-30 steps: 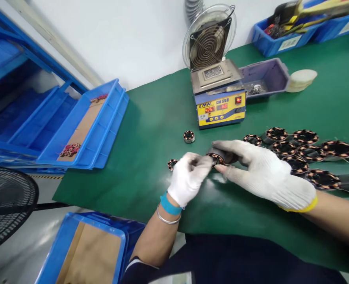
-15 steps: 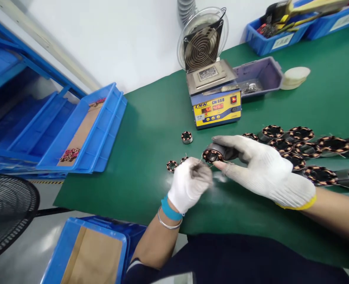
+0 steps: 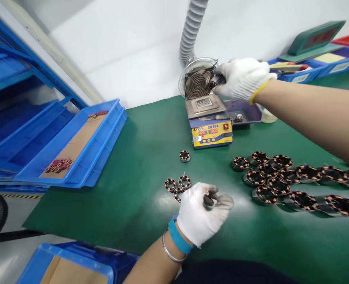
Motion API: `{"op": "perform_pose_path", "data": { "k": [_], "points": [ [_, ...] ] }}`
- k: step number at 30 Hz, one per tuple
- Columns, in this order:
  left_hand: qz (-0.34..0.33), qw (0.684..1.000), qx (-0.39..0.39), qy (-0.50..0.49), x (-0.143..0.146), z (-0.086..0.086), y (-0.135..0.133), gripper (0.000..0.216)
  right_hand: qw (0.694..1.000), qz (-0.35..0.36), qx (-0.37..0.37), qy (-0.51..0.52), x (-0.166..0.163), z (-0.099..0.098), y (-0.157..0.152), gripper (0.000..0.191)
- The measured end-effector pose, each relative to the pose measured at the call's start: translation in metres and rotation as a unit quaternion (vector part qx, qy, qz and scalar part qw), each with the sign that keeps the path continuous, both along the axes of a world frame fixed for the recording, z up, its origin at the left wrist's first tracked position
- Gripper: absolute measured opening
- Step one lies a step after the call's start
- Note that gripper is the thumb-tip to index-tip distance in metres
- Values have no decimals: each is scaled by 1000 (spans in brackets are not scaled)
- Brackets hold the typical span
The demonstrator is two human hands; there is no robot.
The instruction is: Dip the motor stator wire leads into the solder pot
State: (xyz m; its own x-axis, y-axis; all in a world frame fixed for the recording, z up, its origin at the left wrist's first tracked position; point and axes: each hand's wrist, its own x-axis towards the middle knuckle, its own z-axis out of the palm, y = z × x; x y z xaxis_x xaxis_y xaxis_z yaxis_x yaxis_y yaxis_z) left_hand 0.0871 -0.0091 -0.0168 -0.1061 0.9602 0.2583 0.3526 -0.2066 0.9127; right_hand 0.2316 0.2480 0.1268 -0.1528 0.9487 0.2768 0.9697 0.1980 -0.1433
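Observation:
At the solder pot [image 3: 204, 103], my right hand [image 3: 242, 79], in a white glove, grips a motor stator [image 3: 212, 85] with dark sides and copper windings. It holds the stator up in front of the round fan grille [image 3: 197, 85], and the fingers partly cover it. My left hand [image 3: 202, 213], also gloved, hovers over the green table with fingers loosely curled and a gap to the thumb. Nothing shows in it. Close by lie small stators [image 3: 170, 184], one partly behind the glove. Another small stator [image 3: 184, 156] sits alone before the pot.
Several larger stators [image 3: 300, 200] stand grouped on the right. A purple bin [image 3: 251, 112] and pale round pads [image 3: 269, 116] are beside the pot. Blue trays [image 3: 100, 157] line the left edge; blue tool boxes [image 3: 322, 71] stand at the back right. A grey hose [image 3: 191, 31] hangs above.
My right hand has carried the stator from the table front up to the solder pot. My left hand has come away from the stator's wires, and its fingers have loosened. The view has shifted.

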Motion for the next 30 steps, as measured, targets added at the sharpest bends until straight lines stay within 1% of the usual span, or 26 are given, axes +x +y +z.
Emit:
{"op": "perform_pose_path", "data": {
  "k": [1,3,5,10,16,20,21,22,25,26,28,29,30],
  "points": [
    [5,999,31,34,1,0,0,13,1000,13,-1,-13,-4,1,11,79],
    [15,992,82,94,1,1,2,13,999,43,2,-27,-11,-2,24,73],
    [22,988,99,119,-1,2,2,13,997,70,-2,-38,-16,-7,29,68],
    [6,983,110,146,-2,4,1,17,993,103,-11,-58,-21,-18,33,65],
    [1,978,131,162,-1,4,2,20,992,107,-10,-70,-20,-24,40,71],
    [-1,981,124,152,-2,2,3,23,990,109,-15,-92,-22,-20,37,84],
    [1,982,117,149,-3,1,3,24,990,105,-13,-98,-23,-17,35,85],
    [5,984,106,144,-3,1,3,24,991,96,-10,-98,-24,-13,33,82],
    [20,993,62,98,-4,1,3,24,998,40,-11,-40,-26,-1,21,62],
    [26,997,43,62,-3,2,3,26,1000,21,-19,-11,-26,2,15,60],
    [46,998,-12,-50,-1,4,6,30,998,-8,-45,47,-24,3,-3,64],
    [58,990,-46,-123,0,5,8,30,995,-11,-63,74,-22,0,-14,66],
    [69,974,-77,-200,1,6,11,30,991,-5,-86,106,-21,-4,-25,67]
  ]
}}
